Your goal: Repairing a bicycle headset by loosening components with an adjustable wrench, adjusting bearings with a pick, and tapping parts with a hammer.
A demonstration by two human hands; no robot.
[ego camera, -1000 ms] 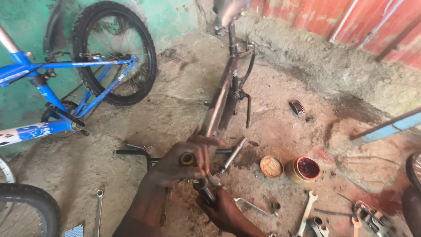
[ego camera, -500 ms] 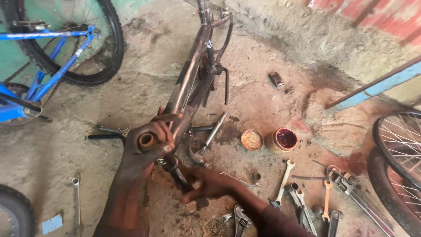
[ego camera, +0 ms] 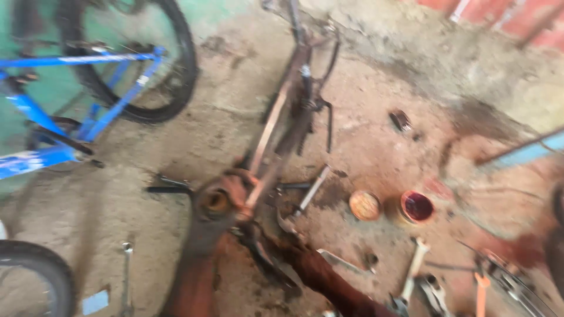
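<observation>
A rusty brown bicycle frame (ego camera: 276, 117) lies on the dirt floor, running away from me. My left hand (ego camera: 226, 196) is wrapped around its round bottom bracket shell (ego camera: 214, 202) at the near end. Just below the shell, my right hand (ego camera: 288, 243) is closed on a dark metal tool (ego camera: 264, 258) that sits against the frame. The picture is blurred, so the fingers and the tool's shape are unclear. A grey spanner (ego camera: 311, 191) lies beside the frame, to the right of my hands.
A blue bicycle (ego camera: 88, 105) stands at the left, with a black tyre (ego camera: 29, 270) at the bottom left. An open tin (ego camera: 416, 206) and its lid (ego camera: 365, 205) sit to the right. Spanners (ego camera: 414, 267) and an orange-handled tool (ego camera: 482, 293) lie at the bottom right, another spanner (ego camera: 125, 276) at the bottom left.
The view has swung about and blurred. Both hands have stayed at the bottom bracket, the left gripping the shell and the right holding the dark tool below it.
</observation>
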